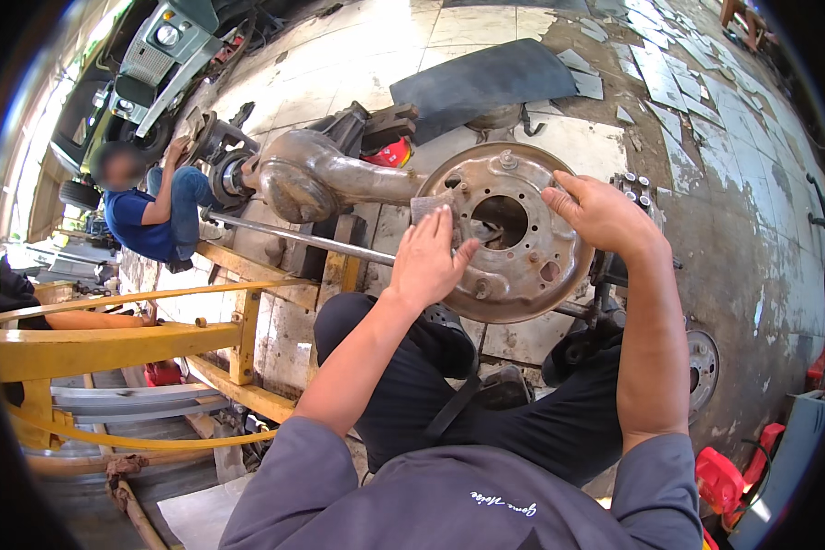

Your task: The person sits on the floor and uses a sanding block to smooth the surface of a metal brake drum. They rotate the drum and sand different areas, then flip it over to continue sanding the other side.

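Observation:
A round, brownish metal brake backing plate [543, 289] stands in front of me, with a large centre hole and several smaller holes. It sits at the end of an axle housing [307, 174] that stretches off to the left. My left hand [431, 261] presses a grey-brown abrasive pad [431, 207] against the plate's left face, fingers laid over the pad. At the upper right, my right hand [605, 209] holds the plate's rim, its fingertips on the edge.
A metal rod [302, 238] and a yellow frame [119, 348] lie to my left. Beyond them crouches a person in blue [147, 215] near a vehicle front. A dark curved panel [481, 87] is on the tiled floor ahead. Another round plate [703, 371] rests at right, near red-and-grey equipment [724, 477].

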Demonstrator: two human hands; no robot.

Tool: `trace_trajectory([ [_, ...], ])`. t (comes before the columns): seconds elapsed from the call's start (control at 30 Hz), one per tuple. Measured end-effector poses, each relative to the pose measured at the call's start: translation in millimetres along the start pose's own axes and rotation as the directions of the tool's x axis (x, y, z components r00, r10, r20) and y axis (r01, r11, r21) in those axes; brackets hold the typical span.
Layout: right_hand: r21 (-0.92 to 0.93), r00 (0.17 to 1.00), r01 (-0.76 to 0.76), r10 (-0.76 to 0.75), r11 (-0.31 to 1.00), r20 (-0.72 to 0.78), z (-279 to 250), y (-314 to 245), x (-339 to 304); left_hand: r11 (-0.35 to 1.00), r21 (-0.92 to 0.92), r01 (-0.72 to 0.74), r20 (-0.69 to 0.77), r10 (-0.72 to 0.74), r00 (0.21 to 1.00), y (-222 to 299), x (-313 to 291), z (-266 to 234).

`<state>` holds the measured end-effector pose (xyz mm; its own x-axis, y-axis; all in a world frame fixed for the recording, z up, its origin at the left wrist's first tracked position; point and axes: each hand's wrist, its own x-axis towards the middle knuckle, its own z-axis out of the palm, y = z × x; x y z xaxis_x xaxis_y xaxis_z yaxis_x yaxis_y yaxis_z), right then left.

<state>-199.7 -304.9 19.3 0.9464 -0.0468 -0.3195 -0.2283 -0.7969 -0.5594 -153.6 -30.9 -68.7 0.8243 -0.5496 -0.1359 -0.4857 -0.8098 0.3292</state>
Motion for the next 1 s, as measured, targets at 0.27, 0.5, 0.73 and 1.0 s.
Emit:
trace_trajectory([
  [0.27, 0.002, 0.999, 0.016, -0.016, 1.0, -0.027, -0.3, 0.9, -1.6, 0.995, 0.099, -0.026, 0.007, 0.025, 1.0, -30.6, 51.3, 26.0],
  [0.5, -0.01, 0.979, 0.118, -0.118, 0.993, -0.164, 14.6, 10.7, -3.9, 0.993, 0.087, -0.081, 0.091, 0.073, 0.993, -32.3, 55.7, 24.0],
  [0.73, -0.012, 1.0, 0.028, -0.028, 1.0, 0.004, 4.0, -4.4, -2.2, 0.996, 0.074, 0.056, 0.049, -0.059, 0.997, -32.8, 68.7, 19.9],
  [1.0, 0.007, 1.0, 0.009, -0.009, 1.0, -0.023, -2.1, 4.8, -5.9, 0.993, 0.121, -0.008, 0.047, 0.002, 0.999, -7.9, 26.2, 37.6],
])
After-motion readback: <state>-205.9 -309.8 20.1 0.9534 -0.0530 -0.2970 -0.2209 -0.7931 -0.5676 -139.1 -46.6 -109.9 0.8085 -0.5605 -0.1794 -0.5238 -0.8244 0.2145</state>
